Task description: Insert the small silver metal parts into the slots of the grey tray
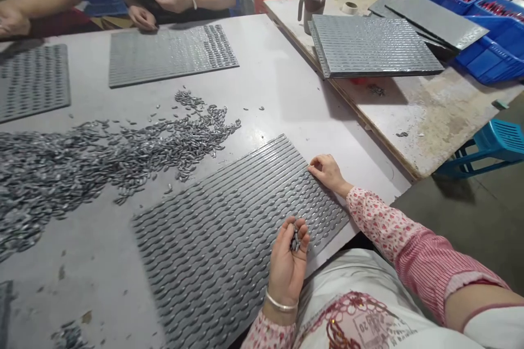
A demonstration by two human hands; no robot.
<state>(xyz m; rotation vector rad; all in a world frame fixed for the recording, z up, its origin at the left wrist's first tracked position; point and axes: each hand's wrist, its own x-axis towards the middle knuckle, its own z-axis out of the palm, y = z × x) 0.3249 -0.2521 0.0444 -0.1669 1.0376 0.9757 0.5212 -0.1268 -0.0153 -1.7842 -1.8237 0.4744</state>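
Observation:
A grey grooved board (213, 262) lies on the white table in front of me, its nearer rows filled with small dark oval pieces. My left hand (289, 264) is palm up over the board's near edge, fingers curled round several small grey oval pieces (295, 241). My right hand (327, 172) is at the board's right edge, beside the border between filled rows and bare grooves. Its thumb and forefinger are pinched together on the board, and what is between them is too small to make out.
A long heap of loose oval pieces (135, 158) spreads across the table (262, 82) to the left. A co-worker's hands (172, 0) are at another grooved board (164, 54) opposite. Stacked boards (372, 43), a mug (314, 5) and blue bins (491, 49) are right; a blue stool (487, 144) stands below.

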